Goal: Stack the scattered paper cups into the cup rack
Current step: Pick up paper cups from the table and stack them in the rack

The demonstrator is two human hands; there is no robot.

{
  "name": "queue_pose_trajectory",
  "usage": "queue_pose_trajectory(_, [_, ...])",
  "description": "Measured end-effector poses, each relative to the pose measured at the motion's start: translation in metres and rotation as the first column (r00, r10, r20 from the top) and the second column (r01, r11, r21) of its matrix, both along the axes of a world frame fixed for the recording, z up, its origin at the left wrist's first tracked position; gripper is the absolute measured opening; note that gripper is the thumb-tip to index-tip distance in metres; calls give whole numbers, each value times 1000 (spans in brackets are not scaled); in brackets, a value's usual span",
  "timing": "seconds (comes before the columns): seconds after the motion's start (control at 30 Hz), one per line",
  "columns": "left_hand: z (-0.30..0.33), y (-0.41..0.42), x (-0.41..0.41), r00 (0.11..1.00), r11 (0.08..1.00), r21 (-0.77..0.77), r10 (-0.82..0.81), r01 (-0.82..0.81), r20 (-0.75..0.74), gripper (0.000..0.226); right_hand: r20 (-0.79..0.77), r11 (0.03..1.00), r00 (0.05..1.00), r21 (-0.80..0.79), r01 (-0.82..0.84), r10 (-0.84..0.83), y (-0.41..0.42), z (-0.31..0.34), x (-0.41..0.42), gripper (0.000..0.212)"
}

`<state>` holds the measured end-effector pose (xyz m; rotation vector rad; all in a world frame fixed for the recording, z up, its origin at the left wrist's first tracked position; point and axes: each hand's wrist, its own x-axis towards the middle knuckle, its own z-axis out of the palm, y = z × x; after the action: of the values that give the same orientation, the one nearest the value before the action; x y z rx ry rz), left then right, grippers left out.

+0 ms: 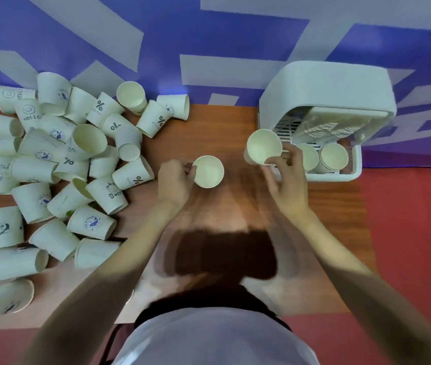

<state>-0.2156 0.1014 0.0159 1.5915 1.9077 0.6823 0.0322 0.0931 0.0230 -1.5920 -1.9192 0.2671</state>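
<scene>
Here, in the head view, we look down on a wooden tabletop (204, 122) with both bare forearms reaching forward. Our left hand (175, 181) is closed around the rim of an upright paper cup (208, 171), fingers pinching its left edge; the cup's open mouth faces up, near the middle of the tabletop. Our right hand (287, 177) grips a second cup (264, 146) at its lower rim, held tilted with its mouth toward us, just beside the left edge of the rack (325, 83).

The rack is a white plastic box at the far right of the tabletop, with a rounded hood over its back. Inside it we see stacks of cups (325, 129) lying under the hood and two more stacks (333, 156) with their mouths showing at the front, partly behind our right hand.

The pile of loose cups (59, 164) covers the left side of the tabletop, most on their sides, overlapping, printed with bears, pandas, whales and percent signs. It lies well apart from the rack.

A blue and grey patterned wall (209, 35) rises behind the tabletop.
</scene>
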Motion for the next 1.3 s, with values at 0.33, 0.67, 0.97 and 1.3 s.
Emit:
queue_pose_trajectory(0.33, [58,31,139,968,928,283,-250,243,-10,13,-114,947,954,131,292,-278,-6,13,125,18])
queue_pose_trajectory(0.67, [59,63,218,923,908,223,-304,356,-236,16,-144,939,929,-7,343,-340,4,-7,168,18])
queue_pose_trajectory(0.97, [23,60,226,881,916,23,-379,401,-283,16,-18,935,950,-180,305,-313,14,-36,170,17])
queue_pose_trajectory(1.3, [-1,48,222,835,891,-128,-453,436,-311,48,238,901,948,-328,284,-212,11,-35,166,40])
